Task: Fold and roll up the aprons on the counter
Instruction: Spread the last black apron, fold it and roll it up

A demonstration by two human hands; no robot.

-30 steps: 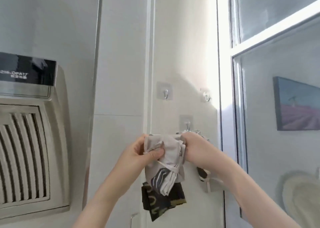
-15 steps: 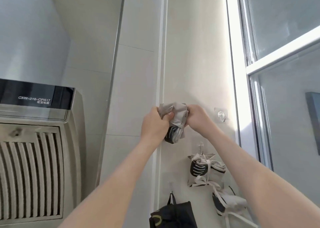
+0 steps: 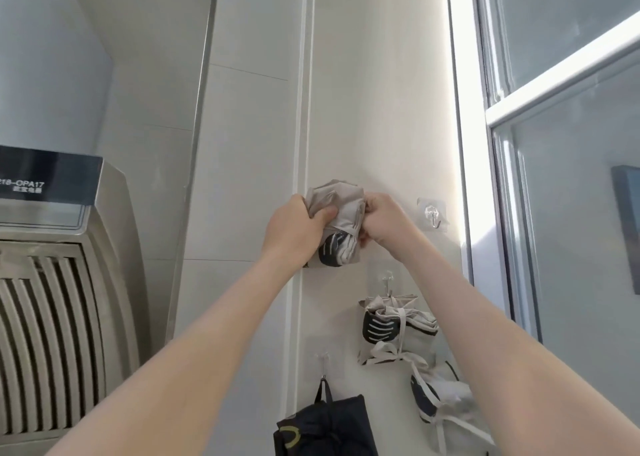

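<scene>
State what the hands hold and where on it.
A rolled beige apron: the left hand grips its left side, the right hand pinches its right edge.

Bare left hand (image 3: 294, 233), bare right hand (image 3: 384, 223), left forearm (image 3: 194, 344) and right forearm (image 3: 485, 334) uncovered as far as visible

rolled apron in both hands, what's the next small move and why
Probably hang it on a hook: the left hand and right hand grip the rolled apron at the wall, the clear hook right of it is bare, and hooks below already carry a beige bundle and a black bundle.
</scene>
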